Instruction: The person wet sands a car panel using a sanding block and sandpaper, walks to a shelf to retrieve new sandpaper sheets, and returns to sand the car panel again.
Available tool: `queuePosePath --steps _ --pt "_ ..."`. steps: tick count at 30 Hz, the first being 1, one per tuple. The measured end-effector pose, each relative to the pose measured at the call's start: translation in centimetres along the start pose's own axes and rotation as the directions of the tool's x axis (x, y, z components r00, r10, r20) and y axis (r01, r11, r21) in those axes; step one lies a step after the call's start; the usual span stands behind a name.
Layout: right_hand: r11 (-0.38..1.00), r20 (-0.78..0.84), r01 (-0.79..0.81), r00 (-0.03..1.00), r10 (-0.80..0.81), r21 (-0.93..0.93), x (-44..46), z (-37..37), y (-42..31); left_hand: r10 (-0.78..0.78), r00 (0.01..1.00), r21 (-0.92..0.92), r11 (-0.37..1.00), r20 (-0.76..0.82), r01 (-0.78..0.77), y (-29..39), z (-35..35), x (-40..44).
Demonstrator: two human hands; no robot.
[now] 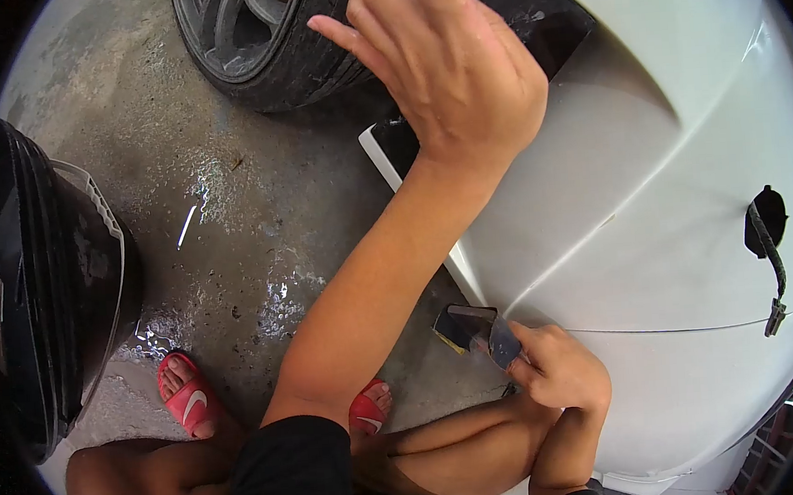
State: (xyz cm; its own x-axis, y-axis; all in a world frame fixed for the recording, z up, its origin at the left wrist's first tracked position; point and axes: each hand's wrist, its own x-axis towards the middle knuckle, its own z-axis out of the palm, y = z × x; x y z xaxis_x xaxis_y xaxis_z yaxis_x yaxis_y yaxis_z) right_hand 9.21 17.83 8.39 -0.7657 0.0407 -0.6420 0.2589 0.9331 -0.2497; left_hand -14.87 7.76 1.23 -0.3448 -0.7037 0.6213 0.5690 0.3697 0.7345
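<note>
My left hand [458,78] is raised at the top centre, over the edge of the white car body [586,197] and near the dark wheel. Its little finger sticks out apart; the other fingers are bent and partly cut off by the frame, and nothing shows in them. Lower right of centre, my right hand [556,365] pinches a thin dark grey sheet [504,343] between thumb and fingers. That sheet is beside the lower corner of the white bodywork, next to a dark angular piece [466,323] with a yellowish edge.
A black bucket [94,259] with a pale handle stands at the left. The wheel [301,61] is at the top, above wet concrete floor [220,223]. A cable with a connector [770,267] hangs from a hole in the bodywork. My feet wear red slides [191,404].
</note>
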Motion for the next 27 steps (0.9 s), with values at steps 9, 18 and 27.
queuePosePath --steps 9,18,27 --pt "0.997 0.047 -0.068 0.996 0.070 -0.031 0.1 0.6 0.3 -0.086 0.995 -0.043 0.995 0.058 0.089 -1.5 -2.0 -4.0" --pt "0.989 0.061 -0.053 0.996 0.062 -0.137 1.6 1.9 -0.2 -0.158 0.951 -0.037 0.984 0.265 0.174 -6.3 -11.3 -8.9" --pt "0.982 0.186 -0.118 0.972 0.145 -0.149 4.5 2.2 -1.7 -0.401 0.769 -0.209 0.805 0.498 0.555 -8.4 -13.8 -6.5"
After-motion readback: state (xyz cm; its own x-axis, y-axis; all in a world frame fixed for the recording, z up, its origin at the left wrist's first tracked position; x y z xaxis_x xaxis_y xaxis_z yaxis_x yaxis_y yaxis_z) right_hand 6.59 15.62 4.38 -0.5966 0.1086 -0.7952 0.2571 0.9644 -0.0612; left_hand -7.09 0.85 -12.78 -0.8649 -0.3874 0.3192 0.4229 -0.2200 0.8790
